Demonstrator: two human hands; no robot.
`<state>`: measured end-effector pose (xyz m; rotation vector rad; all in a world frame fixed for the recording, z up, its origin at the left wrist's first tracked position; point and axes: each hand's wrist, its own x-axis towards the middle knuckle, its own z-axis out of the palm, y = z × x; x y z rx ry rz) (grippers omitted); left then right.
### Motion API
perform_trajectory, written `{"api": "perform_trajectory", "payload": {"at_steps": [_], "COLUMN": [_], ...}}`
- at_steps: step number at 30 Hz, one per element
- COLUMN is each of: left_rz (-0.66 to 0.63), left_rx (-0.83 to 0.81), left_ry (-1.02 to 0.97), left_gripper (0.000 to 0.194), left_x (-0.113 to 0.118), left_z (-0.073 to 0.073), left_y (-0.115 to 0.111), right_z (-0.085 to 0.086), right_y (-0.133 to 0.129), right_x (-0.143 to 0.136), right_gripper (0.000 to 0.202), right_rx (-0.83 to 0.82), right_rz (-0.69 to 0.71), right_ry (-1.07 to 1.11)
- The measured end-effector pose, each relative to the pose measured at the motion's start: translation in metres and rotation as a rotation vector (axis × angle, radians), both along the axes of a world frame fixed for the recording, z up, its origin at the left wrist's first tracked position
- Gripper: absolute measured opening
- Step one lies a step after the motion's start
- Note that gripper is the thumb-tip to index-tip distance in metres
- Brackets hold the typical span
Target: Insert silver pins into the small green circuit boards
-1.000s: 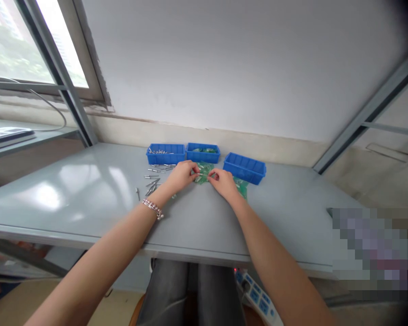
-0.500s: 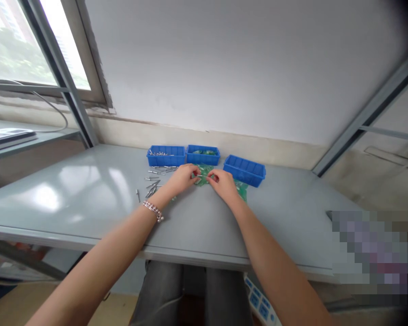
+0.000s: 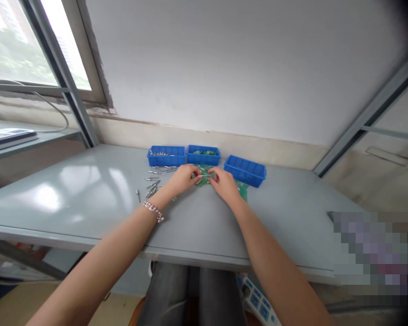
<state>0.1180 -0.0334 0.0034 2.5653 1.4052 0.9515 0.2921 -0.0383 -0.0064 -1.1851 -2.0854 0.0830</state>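
Note:
Between my two hands a thin silvery blind rivet [image 3: 204, 175] lies crosswise. My left hand [image 3: 185, 178], with a beaded bracelet at its wrist, pinches its left end. The fingertips of my right hand [image 3: 224, 182] are closed at its right end. Right behind the rivet and partly covered by my fingers is a green plastic bag [image 3: 206, 168] on the table. More loose rivets [image 3: 153, 188] lie scattered to the left of my left hand. Another green bag [image 3: 242, 190] shows beside my right wrist, partly hidden by it.
A blue bin [image 3: 166, 160] with small metal pieces and a blue bin [image 3: 203, 159] with green bags stand at the back of the grey table [image 3: 105, 194]. A third blue bin [image 3: 245, 171] sits to the right. A power strip [image 3: 258, 301] is below the table edge.
My hands stay nearly in place, with the rivet still between them. The fingers of my right hand have shifted slightly at its end. My legs below the table have moved a little.

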Motion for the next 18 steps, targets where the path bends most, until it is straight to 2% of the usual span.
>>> {"api": "perform_trajectory", "payload": {"at_steps": [18], "left_rz": [-0.006], "left_rx": [0.024], "left_ry": [0.0], "left_gripper": [0.018], "left_x": [0.003], "left_z": [0.005], "left_y": [-0.0052], "right_z": [-0.0057], "right_y": [0.0043], "right_x": [0.0005], "right_gripper": [0.022], "right_rx": [-0.06], "right_rz": [0.011], "right_ry": [0.06]}}
